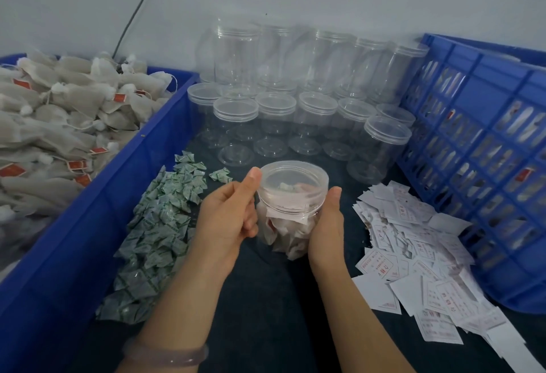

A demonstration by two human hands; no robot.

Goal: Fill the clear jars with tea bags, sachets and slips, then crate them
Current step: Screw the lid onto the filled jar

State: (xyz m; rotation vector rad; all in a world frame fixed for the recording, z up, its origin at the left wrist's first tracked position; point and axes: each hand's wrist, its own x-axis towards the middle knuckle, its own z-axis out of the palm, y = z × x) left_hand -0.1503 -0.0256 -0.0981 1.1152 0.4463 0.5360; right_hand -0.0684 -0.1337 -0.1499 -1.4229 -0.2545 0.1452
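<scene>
Fingers (pixel 250 226) of the left hand (pixel 227 216) curl round the filled jar (pixel 291 213); right hand (pixel 325 225) clasps its other side.

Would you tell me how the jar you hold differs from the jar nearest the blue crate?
The held jar is stuffed with tea bags; the crate-side jar is empty. Left hand and right hand grip the held jar; the crate-side jar stands untouched. Both are clear and round.

Both bare arms reach forward, side by side. The left hand (pixel 227 213) grips the left side of the jar (pixel 291 225), thumb up against the lid (pixel 292 174). The right hand (pixel 325 225) holds the other side, thumb pointing up. A pale bracelet (pixel 168 355) sits on the left wrist
</scene>
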